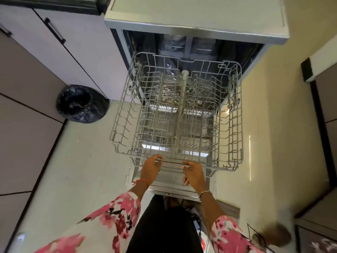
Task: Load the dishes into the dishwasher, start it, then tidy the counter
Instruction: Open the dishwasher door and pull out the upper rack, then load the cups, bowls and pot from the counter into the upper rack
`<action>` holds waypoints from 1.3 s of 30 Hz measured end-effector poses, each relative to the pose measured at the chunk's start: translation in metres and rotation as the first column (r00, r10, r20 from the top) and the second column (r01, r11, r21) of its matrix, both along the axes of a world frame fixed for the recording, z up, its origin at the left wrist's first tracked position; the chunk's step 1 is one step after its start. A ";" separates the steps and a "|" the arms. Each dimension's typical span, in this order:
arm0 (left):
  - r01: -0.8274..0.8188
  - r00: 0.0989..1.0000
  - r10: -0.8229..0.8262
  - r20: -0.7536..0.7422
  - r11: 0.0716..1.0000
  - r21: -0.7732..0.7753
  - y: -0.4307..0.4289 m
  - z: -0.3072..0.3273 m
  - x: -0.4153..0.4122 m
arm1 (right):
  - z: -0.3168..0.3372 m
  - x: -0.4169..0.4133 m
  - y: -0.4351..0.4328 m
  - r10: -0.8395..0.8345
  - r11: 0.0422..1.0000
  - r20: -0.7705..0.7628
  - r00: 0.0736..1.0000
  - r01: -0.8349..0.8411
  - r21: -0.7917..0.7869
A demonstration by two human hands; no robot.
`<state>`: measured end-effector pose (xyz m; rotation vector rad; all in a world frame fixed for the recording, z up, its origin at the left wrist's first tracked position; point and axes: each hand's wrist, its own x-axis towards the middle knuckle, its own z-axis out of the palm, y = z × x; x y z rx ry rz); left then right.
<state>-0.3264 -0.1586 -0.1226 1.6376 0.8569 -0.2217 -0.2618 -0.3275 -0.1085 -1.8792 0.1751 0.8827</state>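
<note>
We judge loading has barely begun. Our left hand (151,168) and right hand (194,172) both grip the thin bar (173,162) at the front of the empty rack (118,114), which stands out of the open dishwasher (197,24). We see 0 dishes, so next we probably fetch them.

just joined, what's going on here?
A person stands at the open dishwasher, left hand and right hand both gripping the front bar of the wire rack, which is slid out over the lowered door. The rack holds no dishes yet. A black-bagged bin sits to the left.
</note>
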 end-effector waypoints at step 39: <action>0.356 0.915 -0.385 -0.121 0.628 0.692 0.481 0.221 -0.093 | 0.197 -0.035 0.452 0.659 0.743 0.443 0.607 -0.436 -0.508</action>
